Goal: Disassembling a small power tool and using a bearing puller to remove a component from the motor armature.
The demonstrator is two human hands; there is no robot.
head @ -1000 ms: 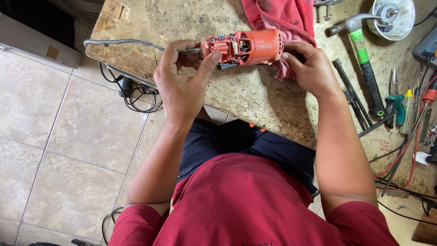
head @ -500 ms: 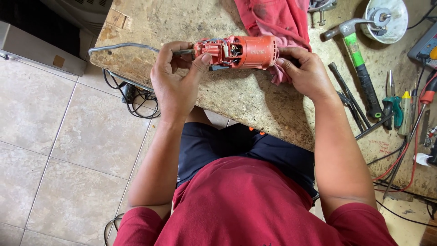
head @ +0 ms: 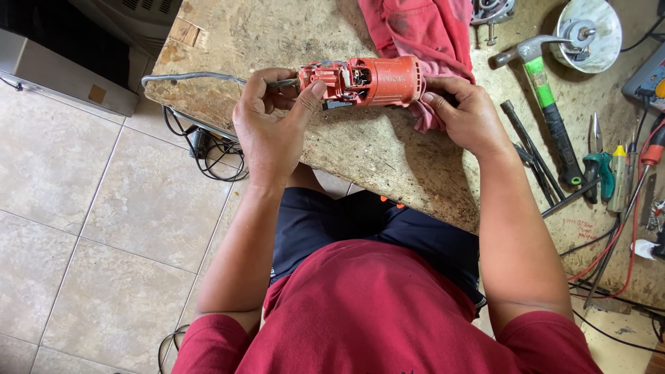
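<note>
Single head-mounted view; looks steeply down over the wearer's chest onto the counter (head: 388,149) edge and tiled floor (head: 90,228); close range, within arm's reach; no second view.

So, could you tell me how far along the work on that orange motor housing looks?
Done: the orange motor housing is opened at one end, its insides exposed. In hand: the left hand works at that open end while the right hand steadies the other. Left: the hammer and pliers lie untouched on the workbench.
</note>
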